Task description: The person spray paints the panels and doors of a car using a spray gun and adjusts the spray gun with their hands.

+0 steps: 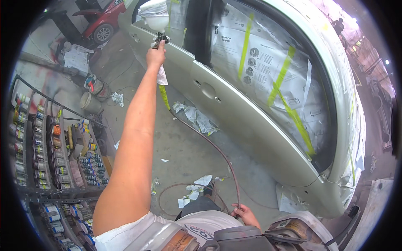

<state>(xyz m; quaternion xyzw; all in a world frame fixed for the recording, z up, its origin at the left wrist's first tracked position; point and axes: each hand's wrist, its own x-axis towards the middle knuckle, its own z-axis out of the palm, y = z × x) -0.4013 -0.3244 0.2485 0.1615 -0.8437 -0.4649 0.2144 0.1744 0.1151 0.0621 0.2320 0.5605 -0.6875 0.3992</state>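
The left hand (155,57) is stretched far forward, and its fingers are clamped around the handle of a spray gun (161,39), which is held upright in front of the side of a pale car (251,121). On top of the gun sits a white cup (157,21); whether the gun touches the car, I cannot tell. Below the handle hangs a hose (226,157), of which the upper part is wrapped with yellow-green tape (163,96). This hose curves down to the right hand (248,215), which is close to the person's body; its fingers are bent and hold the hose. The car window is covered by printed sheets (272,44) with bright strips (245,48). On the grey floor (180,146) there lie crumpled papers (194,116). At the left stands a rack (29,138) with many cans (94,169); farther away is a red car (104,19)
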